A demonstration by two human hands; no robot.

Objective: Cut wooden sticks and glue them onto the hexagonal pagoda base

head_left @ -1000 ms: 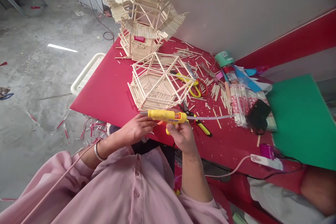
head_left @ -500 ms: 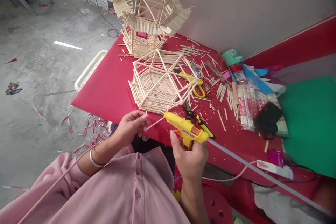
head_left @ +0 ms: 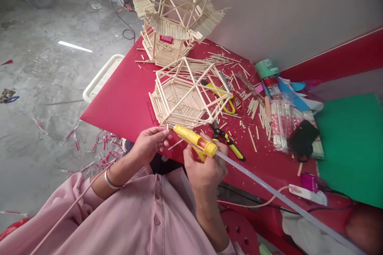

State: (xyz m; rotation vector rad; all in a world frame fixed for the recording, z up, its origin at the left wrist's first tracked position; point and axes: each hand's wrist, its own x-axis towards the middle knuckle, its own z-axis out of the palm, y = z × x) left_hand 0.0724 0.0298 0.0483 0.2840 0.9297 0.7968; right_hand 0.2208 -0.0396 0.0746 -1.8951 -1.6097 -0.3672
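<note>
My right hand (head_left: pixel 206 167) is wrapped round a yellow glue gun (head_left: pixel 191 138), its nozzle end pointing left. A long clear glue stick (head_left: pixel 254 179) trails from the gun's back end. In my left hand (head_left: pixel 151 142) a short wooden stick (head_left: pixel 168 126) is pinched between thumb and fingers, close to the gun's tip. Just beyond both hands stands a hexagonal frame of wooden sticks (head_left: pixel 182 101) with a slatted floor. Behind it rises a tiered stick pagoda (head_left: pixel 179 12) with slatted roofs.
Loose sticks (head_left: pixel 260 113) litter the red table (head_left: pixel 119 95). Yellow-handled scissors (head_left: pixel 221 95) and black-and-yellow pliers (head_left: pixel 229 143) lie right of the frame. Further right are bagged sticks (head_left: pixel 283 123), a black object (head_left: pixel 303 135), green tape (head_left: pixel 267 67) and a white power strip (head_left: pixel 308 194).
My right hand has moved the glue gun left and turned it, bringing its tip near the stick in my left hand. My left hand has stayed almost in place.
</note>
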